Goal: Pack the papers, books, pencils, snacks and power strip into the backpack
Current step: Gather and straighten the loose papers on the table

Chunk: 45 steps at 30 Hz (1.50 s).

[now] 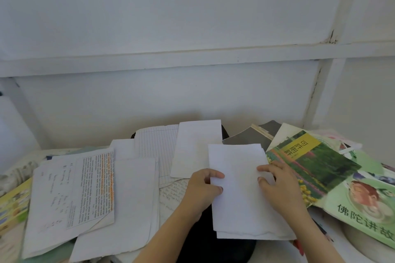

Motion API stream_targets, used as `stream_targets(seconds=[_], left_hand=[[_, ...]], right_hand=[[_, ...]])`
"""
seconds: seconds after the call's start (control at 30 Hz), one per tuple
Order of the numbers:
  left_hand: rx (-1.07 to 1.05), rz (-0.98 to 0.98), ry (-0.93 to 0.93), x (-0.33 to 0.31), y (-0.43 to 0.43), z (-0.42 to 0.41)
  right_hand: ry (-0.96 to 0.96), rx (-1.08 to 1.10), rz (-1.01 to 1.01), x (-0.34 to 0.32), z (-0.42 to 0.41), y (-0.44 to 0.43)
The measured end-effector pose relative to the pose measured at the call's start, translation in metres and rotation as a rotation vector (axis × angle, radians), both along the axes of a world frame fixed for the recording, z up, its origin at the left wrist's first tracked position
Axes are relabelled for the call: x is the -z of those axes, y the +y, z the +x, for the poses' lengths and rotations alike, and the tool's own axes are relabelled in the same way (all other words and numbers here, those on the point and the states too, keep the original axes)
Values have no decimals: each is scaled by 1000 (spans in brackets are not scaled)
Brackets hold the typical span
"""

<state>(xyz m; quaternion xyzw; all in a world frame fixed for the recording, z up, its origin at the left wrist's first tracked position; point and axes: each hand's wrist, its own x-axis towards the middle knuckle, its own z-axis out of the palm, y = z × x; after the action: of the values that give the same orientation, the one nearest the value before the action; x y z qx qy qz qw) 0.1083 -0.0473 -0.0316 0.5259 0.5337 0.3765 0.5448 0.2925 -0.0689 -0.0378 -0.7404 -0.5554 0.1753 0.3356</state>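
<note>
**Both hands on a wad of sheets over the backpack**

From my remote seat, a white panelled wall point(192, 28) filled the upper half of the view. Below it, the table point(274, 251) was mostly buried. A loose spread of papers point(96, 198) lay across its left and middle, some printed, some handwritten. A lined page point(158, 147) leaned up at the back.

The black backpack point(213, 247) sat in the centre under the papers, and I saw only its dark body near the front edge and a sliver at the back.

On the right lay overlapping books. A green book point(314, 162) with a yellow title block was on top, and a pale book point(367, 209) partly covered its near corner.

A few blank white sheets point(239, 188), stacked together, were held flat above the backpack, just beside the green book.

The left hand point(201, 190) pinched their left edge, thumb on top and fingers curled beneath. The right hand point(275, 186) was bent over their right edge with its fingertips on the top sheet. I could not see its thumb.
</note>
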Motion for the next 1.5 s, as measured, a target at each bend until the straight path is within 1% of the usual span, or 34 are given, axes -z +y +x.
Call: stream_targets(seconds=[0.1, 0.17, 0.23, 0.33, 0.37, 0.47, 0.53, 0.6, 0.7, 0.83, 0.93, 1.13, 1.27, 1.4, 1.5], left_hand=[[-42, 62, -54, -2, -2, -2], [-102, 139, -64, -6, 1, -6], [-167, 204, -51, -12, 8, -13], [-220, 268, -26, -22, 25, -26], [-228, 288, -10, -25, 32, -31], [-249, 324, 122, -29, 54, -46], [-252, 286, 242, -25, 69, -54], [-234, 211, 323, -19, 80, -58], [-204, 124, 425, -13, 88, -59], [-211, 102, 478, -11, 93, -55], [-212, 86, 466, -9, 97, -54], [-305, 49, 306, -11, 105, -59], [-300, 15, 261, -11, 105, -59], [-233, 132, 229, -14, 92, -62], [-193, 232, 147, -21, 73, -81]], right_hand=[[21, -29, 38, -2, -3, -3], [80, -59, 86, -3, -5, -2], [181, -101, 97, -9, -10, 3], [399, -197, 4, -25, -20, 18], [425, -220, -16, -30, -24, 25], [384, -222, 7, -37, -36, 48], [317, -215, 26, -38, -45, 62], [230, -224, 7, -35, -55, 72], [160, -241, -50, -27, -66, 80], [114, -243, -102, -17, -73, 83], [65, -232, -89, -11, -77, 80], [-33, -231, -43, -10, -87, 72], [-49, -220, -58, -8, -87, 71], [-27, -246, -44, -2, -84, 73], [-40, -324, -28, 4, -91, 74]])
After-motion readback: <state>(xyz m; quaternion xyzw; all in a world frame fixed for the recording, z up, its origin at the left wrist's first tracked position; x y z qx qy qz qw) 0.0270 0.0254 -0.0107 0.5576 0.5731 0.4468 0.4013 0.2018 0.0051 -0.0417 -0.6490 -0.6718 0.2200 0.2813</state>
